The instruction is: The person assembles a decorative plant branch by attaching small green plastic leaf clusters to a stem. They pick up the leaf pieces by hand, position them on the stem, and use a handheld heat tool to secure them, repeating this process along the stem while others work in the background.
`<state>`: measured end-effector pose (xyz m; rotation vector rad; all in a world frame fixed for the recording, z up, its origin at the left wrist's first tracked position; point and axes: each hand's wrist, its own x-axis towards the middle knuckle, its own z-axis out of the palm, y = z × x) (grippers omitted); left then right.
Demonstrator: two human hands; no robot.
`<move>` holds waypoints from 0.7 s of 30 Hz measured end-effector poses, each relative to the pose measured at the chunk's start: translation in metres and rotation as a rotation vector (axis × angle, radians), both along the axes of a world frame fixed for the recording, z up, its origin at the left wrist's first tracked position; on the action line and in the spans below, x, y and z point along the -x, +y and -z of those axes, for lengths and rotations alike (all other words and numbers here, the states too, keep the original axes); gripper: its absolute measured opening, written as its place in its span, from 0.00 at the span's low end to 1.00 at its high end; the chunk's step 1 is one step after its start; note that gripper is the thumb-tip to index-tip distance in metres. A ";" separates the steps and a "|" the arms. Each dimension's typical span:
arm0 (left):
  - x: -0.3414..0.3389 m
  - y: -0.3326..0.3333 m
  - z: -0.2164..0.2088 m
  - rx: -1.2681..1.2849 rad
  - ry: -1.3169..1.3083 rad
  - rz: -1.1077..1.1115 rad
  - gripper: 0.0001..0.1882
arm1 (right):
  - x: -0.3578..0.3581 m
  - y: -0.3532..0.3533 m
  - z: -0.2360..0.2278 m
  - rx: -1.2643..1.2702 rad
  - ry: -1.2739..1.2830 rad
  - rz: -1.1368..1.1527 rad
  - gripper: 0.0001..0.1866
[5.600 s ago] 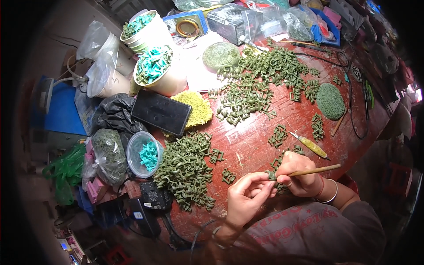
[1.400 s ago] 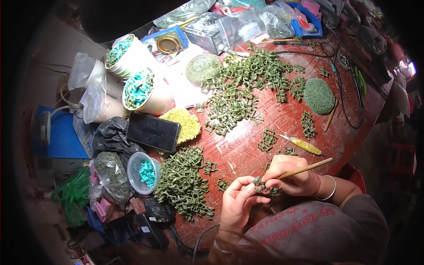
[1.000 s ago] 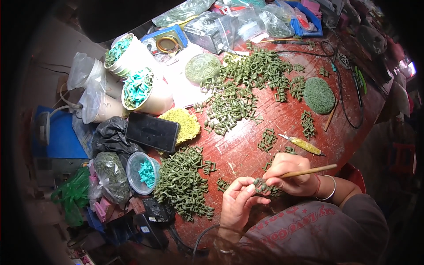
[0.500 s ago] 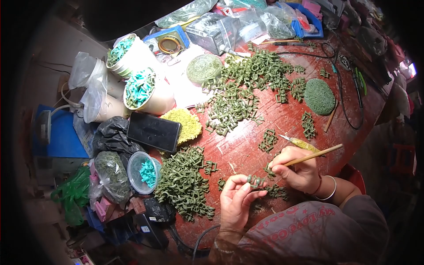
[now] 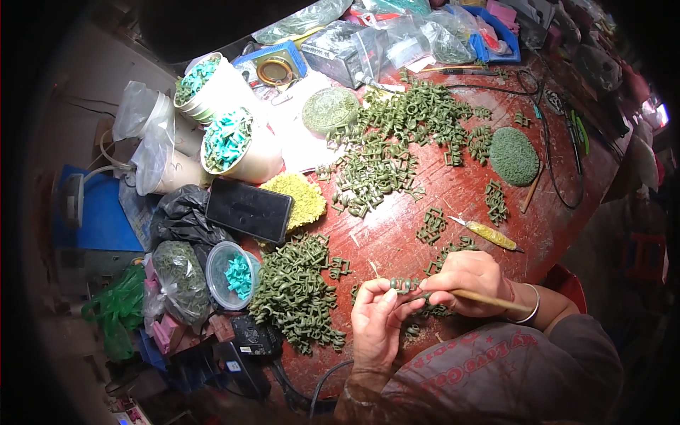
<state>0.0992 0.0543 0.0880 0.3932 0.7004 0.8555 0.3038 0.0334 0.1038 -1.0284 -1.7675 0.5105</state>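
Observation:
My left hand [image 5: 375,327] pinches a small dark-green piece [image 5: 404,285] made of several joined loops, wax-like in look. Close against it, my right hand [image 5: 469,278] is closed round a thin wooden stick [image 5: 492,300], whose rear end points to the lower right. The fingers hide its tip, and I cannot tell whether it touches the piece. Loose green pieces lie beneath and around both hands. A knife with a yellow wrapped handle [image 5: 496,236] lies just beyond the right hand.
Heaps of green pieces [image 5: 297,294] cover parts of the red table [image 5: 382,244]. At left stand a clear tub [image 5: 210,280] with turquoise bits, a black phone [image 5: 249,210] on a yellow sponge [image 5: 306,200], and filled white cups [image 5: 258,159]. A green round pad [image 5: 514,156] lies at right.
My right hand has moved left and slightly down, up to the piece in my left hand. The stick has swung from pointing up-right to down-right. The yellow-handled knife is now fully uncovered.

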 end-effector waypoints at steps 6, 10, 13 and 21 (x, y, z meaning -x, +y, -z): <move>-0.005 -0.003 -0.011 -0.096 0.157 -0.052 0.08 | -0.003 -0.001 0.000 0.027 0.068 0.043 0.09; -0.009 -0.007 -0.013 -0.170 0.197 -0.068 0.09 | -0.001 -0.002 0.003 0.023 -0.010 0.042 0.10; -0.009 -0.008 -0.012 -0.260 0.238 -0.086 0.11 | 0.002 0.001 0.003 -0.046 -0.072 0.025 0.11; -0.010 -0.007 -0.009 -0.477 0.319 -0.078 0.15 | 0.006 0.002 0.003 -0.132 -0.145 0.009 0.16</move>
